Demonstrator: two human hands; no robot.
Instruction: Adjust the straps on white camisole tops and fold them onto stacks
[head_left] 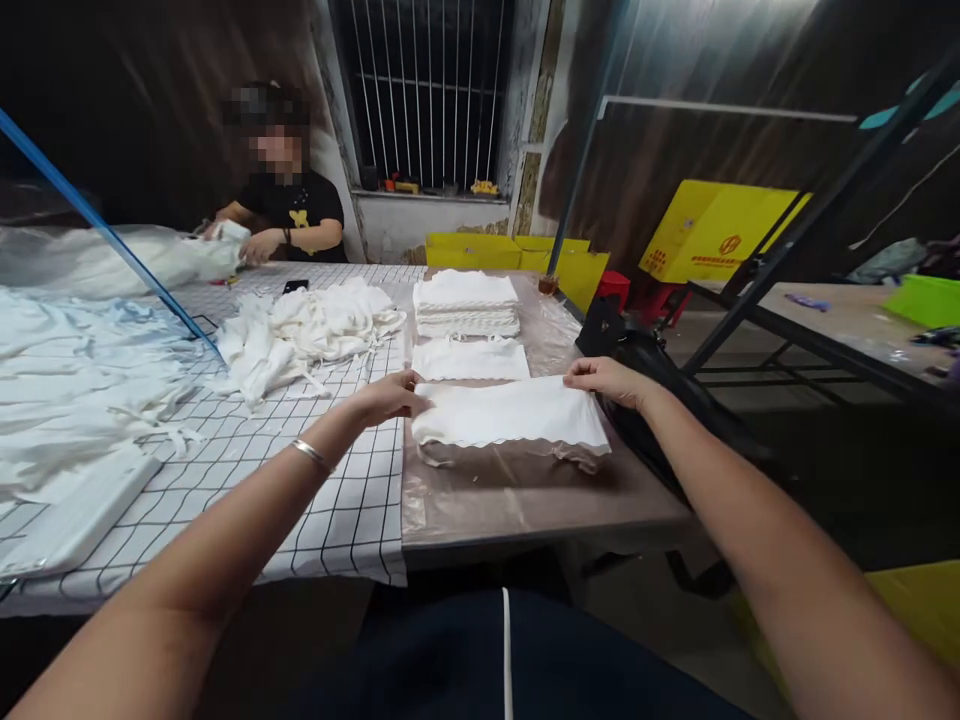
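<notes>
A folded white cloth [510,415] lies flat on a clear plastic sheet [465,490] near the table's front edge. My left hand [390,397] pinches the cloth's left end, with a silver bangle on that wrist. My right hand [611,381] presses on the cloth's far right corner. Just behind it lies another folded white piece [470,360], and behind that a neat stack of folded cloths [466,304].
A loose heap of white cloths [307,335] sits on the checked tablecloth [337,480] to the left, with more white fabric [67,380] further left. A person sits at the far left end handling fabric. Yellow boxes [705,235] and a black bag [660,390] are on the right.
</notes>
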